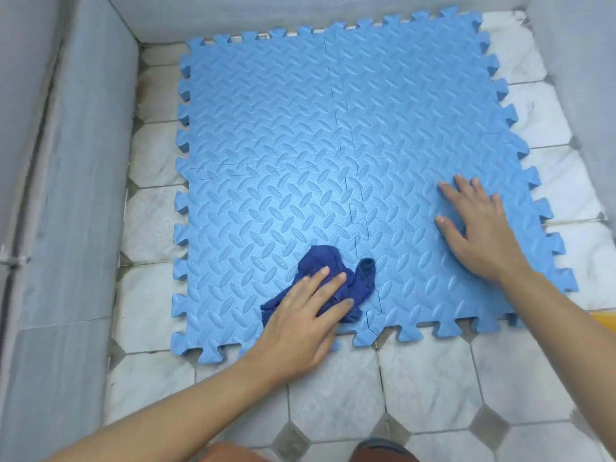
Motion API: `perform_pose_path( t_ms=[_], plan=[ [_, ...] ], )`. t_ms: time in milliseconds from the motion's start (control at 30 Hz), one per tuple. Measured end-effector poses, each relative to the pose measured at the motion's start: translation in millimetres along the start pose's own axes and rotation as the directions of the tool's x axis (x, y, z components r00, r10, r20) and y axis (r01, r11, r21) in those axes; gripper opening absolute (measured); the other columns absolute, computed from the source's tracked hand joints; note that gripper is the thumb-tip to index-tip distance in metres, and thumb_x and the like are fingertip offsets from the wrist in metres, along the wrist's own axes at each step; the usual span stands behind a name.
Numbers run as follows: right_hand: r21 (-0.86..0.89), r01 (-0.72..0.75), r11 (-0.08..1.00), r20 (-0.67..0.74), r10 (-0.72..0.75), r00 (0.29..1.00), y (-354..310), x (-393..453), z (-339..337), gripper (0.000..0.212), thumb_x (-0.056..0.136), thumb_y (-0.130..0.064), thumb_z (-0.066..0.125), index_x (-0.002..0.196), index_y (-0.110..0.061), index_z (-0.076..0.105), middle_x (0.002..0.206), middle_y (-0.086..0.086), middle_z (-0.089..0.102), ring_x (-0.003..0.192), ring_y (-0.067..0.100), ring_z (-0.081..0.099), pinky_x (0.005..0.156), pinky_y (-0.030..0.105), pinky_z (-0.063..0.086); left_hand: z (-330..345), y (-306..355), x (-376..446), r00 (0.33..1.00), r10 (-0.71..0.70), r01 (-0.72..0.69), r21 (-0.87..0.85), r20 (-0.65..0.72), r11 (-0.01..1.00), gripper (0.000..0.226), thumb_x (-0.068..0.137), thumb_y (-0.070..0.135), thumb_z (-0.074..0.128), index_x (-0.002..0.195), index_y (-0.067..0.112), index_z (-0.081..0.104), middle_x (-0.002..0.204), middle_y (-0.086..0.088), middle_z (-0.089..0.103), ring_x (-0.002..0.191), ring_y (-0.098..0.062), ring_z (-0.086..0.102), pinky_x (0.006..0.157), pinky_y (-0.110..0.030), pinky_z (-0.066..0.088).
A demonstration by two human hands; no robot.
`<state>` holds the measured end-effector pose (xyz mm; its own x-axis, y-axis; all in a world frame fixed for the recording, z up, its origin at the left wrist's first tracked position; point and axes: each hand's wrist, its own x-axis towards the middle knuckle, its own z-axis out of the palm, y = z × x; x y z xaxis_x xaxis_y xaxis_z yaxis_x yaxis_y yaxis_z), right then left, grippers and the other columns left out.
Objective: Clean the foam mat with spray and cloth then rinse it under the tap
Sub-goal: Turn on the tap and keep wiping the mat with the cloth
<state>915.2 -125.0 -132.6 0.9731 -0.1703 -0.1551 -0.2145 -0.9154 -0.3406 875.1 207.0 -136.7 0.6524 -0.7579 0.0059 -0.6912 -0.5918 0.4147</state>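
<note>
A light blue foam mat (300,145) made of interlocked puzzle tiles lies flat on the tiled floor. A crumpled dark blue cloth (333,265) rests on the mat near its front edge. My left hand (300,321) presses down on the cloth with its fingers spread over it. My right hand (480,228) lies flat on the mat's right part, palm down and fingers apart, holding nothing. No spray bottle or tap is in view.
Grey tiled walls (66,161) close in on the left, back and right. White octagonal floor tiles (426,388) surround the mat. A yellow object's edge (605,323) shows at the right. My knees are at the bottom edge.
</note>
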Motion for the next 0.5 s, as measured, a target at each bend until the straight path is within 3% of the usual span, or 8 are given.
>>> perform_pose_path(
  t_ms=[67, 133, 200, 300, 400, 500],
  plan=[
    [0.026, -0.039, 0.999, -0.056, 0.040, 0.998, 20.4, -4.3, -10.8, 0.061, 0.093, -0.043, 0.037, 0.148, -0.016, 0.038, 0.159, 0.012, 0.029, 0.150, 0.031, 0.018, 0.121, 0.049, 0.014, -5.5, -3.7, 4.3, 0.999, -0.010, 0.007, 0.091, 0.030, 0.996, 0.026, 0.085, 0.027, 0.056, 0.111, 0.024, 0.056, 0.144, -0.003, 0.049, 0.141, -0.033, 0.031, 0.111, -0.058, 0.024],
    [-0.064, -0.105, 0.992, -0.126, 0.096, 0.987, 39.2, -16.8, -12.2, 0.059, 0.096, -0.046, 0.033, 0.148, -0.018, 0.039, 0.157, 0.012, 0.032, 0.148, 0.033, 0.021, 0.118, 0.055, 0.016, -14.9, -25.1, 2.5, 0.994, -0.097, 0.088, 0.159, 0.046, 0.983, 0.023, 0.089, 0.033, 0.045, 0.107, 0.023, 0.055, 0.144, -0.001, 0.049, 0.141, -0.032, 0.031, 0.110, -0.063, 0.020],
    [-0.125, -0.130, 0.984, -0.158, 0.110, 0.981, 45.6, -28.7, -5.7, 0.059, 0.098, -0.049, 0.028, 0.150, -0.022, 0.035, 0.159, 0.010, 0.030, 0.148, 0.033, 0.021, 0.117, 0.056, 0.014, -25.2, -60.8, 0.5, 0.966, -0.257, 0.258, 0.158, -0.026, 0.953, 0.033, 0.093, 0.034, 0.038, 0.118, 0.019, 0.054, 0.149, -0.004, 0.041, 0.142, -0.032, 0.029, 0.111, -0.060, 0.019],
    [-0.095, -0.267, 0.959, -0.264, 0.234, 0.936, 42.2, -30.8, 3.6, 0.058, 0.099, -0.049, 0.035, 0.150, -0.023, 0.035, 0.160, 0.011, 0.027, 0.149, 0.033, 0.018, 0.118, 0.056, 0.011, -44.5, -110.2, 26.0, 0.837, -0.521, 0.525, -0.025, -0.167, 0.851, 0.048, 0.100, 0.028, 0.036, 0.146, 0.013, 0.032, 0.158, -0.010, 0.020, 0.145, -0.035, 0.017, 0.117, -0.053, 0.015],
    [-0.022, -0.400, 0.916, -0.318, 0.373, 0.872, 40.9, -29.7, 6.2, 0.056, 0.100, -0.047, 0.039, 0.151, -0.024, 0.033, 0.161, 0.009, 0.024, 0.149, 0.032, 0.015, 0.118, 0.056, 0.009, -47.4, -132.9, 84.8, 0.798, -0.561, 0.550, -0.115, -0.220, 0.827, 0.048, 0.103, 0.022, 0.034, 0.149, 0.008, 0.027, 0.159, -0.015, 0.013, 0.147, -0.037, 0.002, 0.120, -0.048, 0.006],
    [0.013, -0.355, 0.935, -0.351, 0.337, 0.874, 42.6, -31.9, 8.2, 0.056, 0.100, -0.046, 0.040, 0.150, -0.021, 0.037, 0.159, 0.011, 0.030, 0.148, 0.033, 0.021, 0.118, 0.051, 0.019, -43.2, -130.4, 168.0, 0.856, -0.469, 0.451, -0.131, -0.217, 0.883, 0.044, 0.103, 0.015, 0.032, 0.146, 0.004, 0.032, 0.158, -0.016, 0.019, 0.147, -0.036, 0.003, 0.119, -0.049, 0.011]
  ],
)
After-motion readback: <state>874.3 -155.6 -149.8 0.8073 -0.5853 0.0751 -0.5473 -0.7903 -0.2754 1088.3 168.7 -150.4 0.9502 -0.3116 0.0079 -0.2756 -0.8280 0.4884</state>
